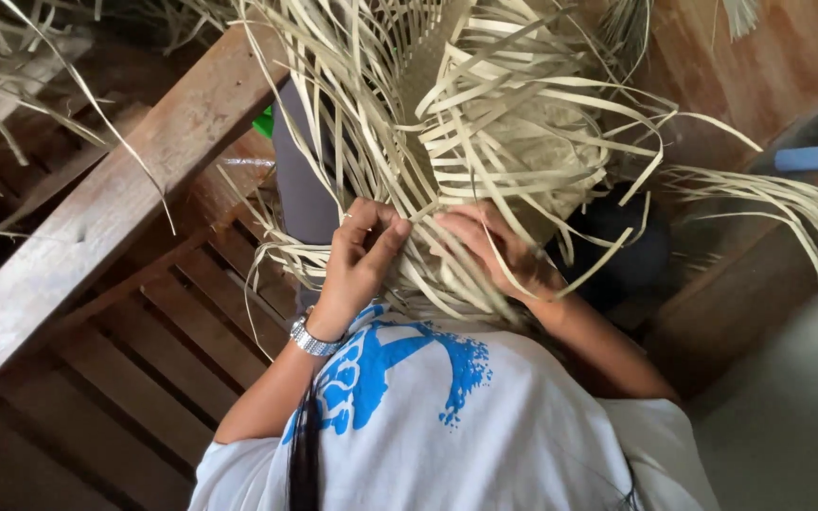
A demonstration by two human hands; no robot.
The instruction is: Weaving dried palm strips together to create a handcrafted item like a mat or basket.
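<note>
**Both hands buried in pale weaving strips**

The person's left hand point(360, 254) is curled with its fingers pinched around a few of the pale flat strips point(485, 114), a silver wristwatch point(312, 338) on that wrist. The right hand point(499, 251) lies just beside it, fingers bent and pressed into the same strips, partly hidden under them; it appears to grip some, though the exact hold cannot be told. The strips fan out loose from a partly woven piece point(537, 132) that sits directly above the hands, close to the person's chest. The person wears a white shirt with a blue print point(428, 378). To the left, a wooden beam point(115, 203) runs diagonally over a slatted wooden floor point(144, 378).
</note>
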